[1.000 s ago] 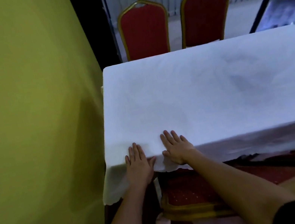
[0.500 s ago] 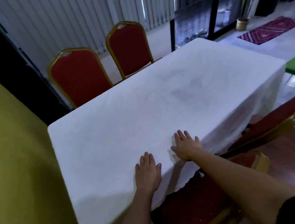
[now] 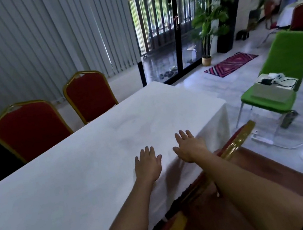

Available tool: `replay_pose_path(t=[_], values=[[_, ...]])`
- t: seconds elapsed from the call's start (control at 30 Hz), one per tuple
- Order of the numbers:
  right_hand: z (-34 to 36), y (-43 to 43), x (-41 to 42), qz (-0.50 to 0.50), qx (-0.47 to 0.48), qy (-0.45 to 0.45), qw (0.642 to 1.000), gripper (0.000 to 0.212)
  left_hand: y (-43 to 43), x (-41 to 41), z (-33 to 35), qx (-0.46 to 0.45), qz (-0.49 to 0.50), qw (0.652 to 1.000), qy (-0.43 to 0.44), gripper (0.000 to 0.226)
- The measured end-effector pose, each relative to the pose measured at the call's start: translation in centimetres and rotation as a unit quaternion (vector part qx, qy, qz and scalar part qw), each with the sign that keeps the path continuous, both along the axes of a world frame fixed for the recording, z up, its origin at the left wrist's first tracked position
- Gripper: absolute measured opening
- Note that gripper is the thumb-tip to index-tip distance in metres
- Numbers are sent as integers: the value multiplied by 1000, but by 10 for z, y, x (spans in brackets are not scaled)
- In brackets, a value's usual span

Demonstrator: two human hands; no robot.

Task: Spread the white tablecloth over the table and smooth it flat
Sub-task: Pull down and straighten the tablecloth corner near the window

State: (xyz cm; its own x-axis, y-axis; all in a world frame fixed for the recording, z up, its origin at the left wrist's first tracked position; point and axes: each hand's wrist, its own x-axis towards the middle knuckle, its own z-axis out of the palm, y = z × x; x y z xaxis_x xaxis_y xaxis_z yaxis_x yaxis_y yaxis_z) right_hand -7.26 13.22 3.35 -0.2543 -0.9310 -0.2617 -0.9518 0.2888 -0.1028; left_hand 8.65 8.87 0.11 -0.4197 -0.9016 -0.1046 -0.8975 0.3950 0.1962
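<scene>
Your left hand lies flat on the white tablecloth; your right hand is spread by its near edge. Both grips released, fingers straight.

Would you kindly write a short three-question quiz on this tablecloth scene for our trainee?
1. True or false: the left hand and the right hand both hold straight, spread fingers over the white fabric tablecloth.
2. How many red padded gold-framed chairs stand behind the tablecloth's far edge? A one, B two, C four.
3. Fill in: the metal-legged chair beyond the tablecloth's draped end is coloured ____.
Key: 1 true; 2 B; 3 green.
</scene>
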Motion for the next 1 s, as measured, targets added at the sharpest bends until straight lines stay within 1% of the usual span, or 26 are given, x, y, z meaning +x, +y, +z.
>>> replay_pose_path(t=[0.07,0.17,0.27,0.4,0.6,0.7,0.8,0.87,1.0], values=[[8,2,-30,2,-7,8,1000,61,6,-32,5,0,-8,1000,13,54],[10,5,-62,5,-2,14,1000,60,11,-65,5,17,-19,1000,7,55],[9,5,-93,-1,-1,13,1000,60,0,-94,3,30,-13,999,0,55],[9,-5,-137,-1,14,0,1000,60,-18,-139,-6,37,-31,999,0,54],[4,-42,-219,10,33,1,999,58,-58,-213,-30,64,-31,997,2,54],[-1,-67,-264,32,50,-15,998,57,-91,-258,-45,75,-29,997,1,55],[-15,-86,-303,69,87,-16,994,58,-112,-300,-60,77,-35,996,-3,56],[-25,-98,-328,74,115,-12,991,60,-119,-328,-70,90,-40,995,-5,57],[-45,-122,-369,72,124,-35,989,63,-134,-371,-80,92,-39,995,-12,59]])
